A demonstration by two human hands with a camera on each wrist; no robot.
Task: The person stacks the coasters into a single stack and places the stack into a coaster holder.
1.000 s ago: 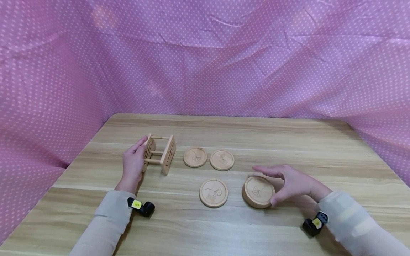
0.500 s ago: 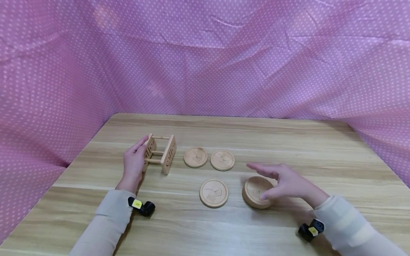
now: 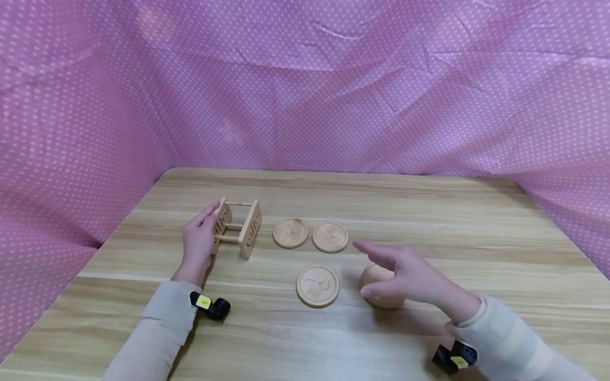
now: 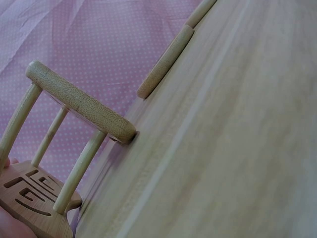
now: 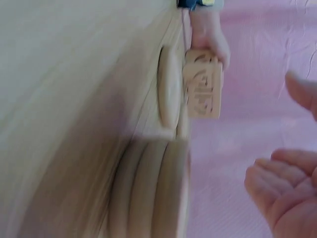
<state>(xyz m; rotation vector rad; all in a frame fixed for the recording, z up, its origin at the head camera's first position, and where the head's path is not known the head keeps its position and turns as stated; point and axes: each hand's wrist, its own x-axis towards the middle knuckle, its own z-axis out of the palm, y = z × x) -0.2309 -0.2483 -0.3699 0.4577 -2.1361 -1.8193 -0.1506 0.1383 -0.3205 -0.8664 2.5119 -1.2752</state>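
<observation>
On the left of the head view stands a wooden coaster holder (image 3: 250, 230) with two cut-out side panels joined by rods. My left hand (image 3: 199, 244) grips its left panel; a thumb and fingertips show at that panel in the left wrist view. My right hand (image 3: 410, 276) hovers over a stack of wooden coasters (image 3: 376, 275), fingers extended and thumb apart, partly hiding it. In the right wrist view the stack (image 5: 148, 193) shows three layers, and the right hand's fingers (image 5: 277, 183) are clear of it, holding nothing.
Three single coasters with leaf engravings lie flat: one at the back left (image 3: 290, 233), one beside it (image 3: 330, 237), and one nearer the front (image 3: 317, 286). The wooden table (image 3: 238, 338) is enclosed by a pink dotted cloth (image 3: 305, 106).
My right hand has moved left, from the right side of the stack to over it, covering more of it. The left hand and the coaster holder stay in place.
</observation>
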